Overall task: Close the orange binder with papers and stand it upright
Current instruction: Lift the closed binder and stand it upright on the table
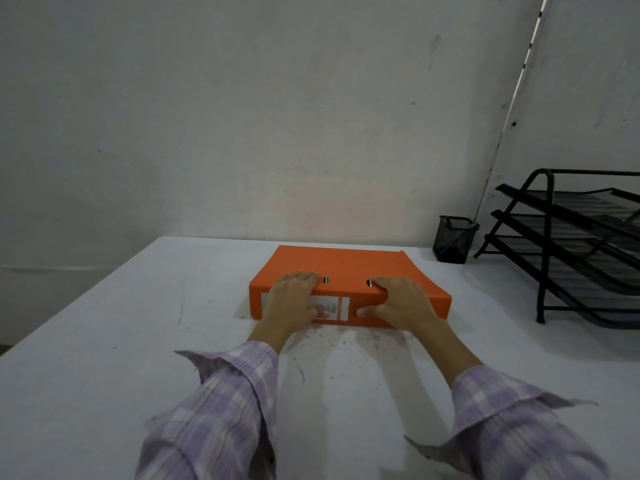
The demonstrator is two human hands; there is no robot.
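Observation:
The orange binder [346, 265] lies flat and closed on the white table [104, 323], its spine with a white label facing me. My left hand [294, 299] grips the spine's left part, fingers on the top cover and thumb on the label. My right hand [398, 303] holds the spine's right part the same way, fingers over the top edge and thumb pressed on the spine face. Two metal slots on the cover show between my hands. No papers are visible.
A black mesh pen cup [453, 240] stands at the back right against the wall. A black three-tier mesh paper tray [575, 247] fills the right edge of the table. The grey wall runs close behind the binder.

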